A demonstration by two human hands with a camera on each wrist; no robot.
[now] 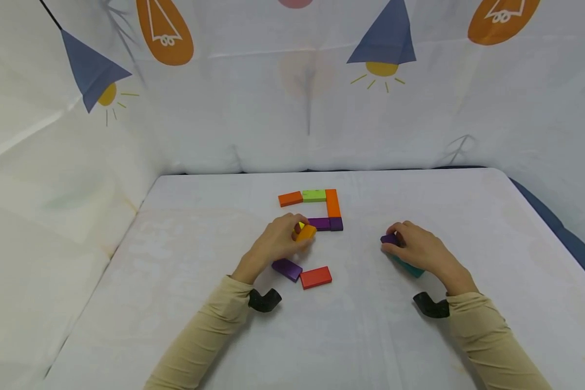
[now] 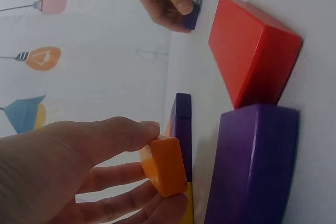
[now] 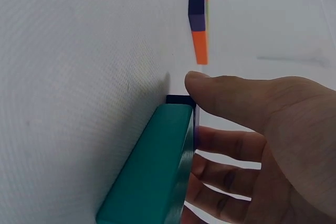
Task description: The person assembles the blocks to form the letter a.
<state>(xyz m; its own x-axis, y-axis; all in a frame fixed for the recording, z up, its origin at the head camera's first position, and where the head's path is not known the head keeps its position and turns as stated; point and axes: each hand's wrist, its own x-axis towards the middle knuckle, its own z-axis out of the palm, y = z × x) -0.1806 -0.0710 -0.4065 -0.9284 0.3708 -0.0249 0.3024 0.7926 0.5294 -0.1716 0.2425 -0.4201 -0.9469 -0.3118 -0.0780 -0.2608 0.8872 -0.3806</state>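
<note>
Fingers of right hand (image 1: pixel 419 249) hide most of purple block (image 1: pixel 389 239).

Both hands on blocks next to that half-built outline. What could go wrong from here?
1. The left hand pinches the orange block right beside the purple row; setting it down could nudge that row out of line.
2. The left wrist hangs over the loose purple block and red block; pulling back may sweep them.
3. The right hand grips a small purple block touching the teal block; lifting could drag the teal one.
</note>
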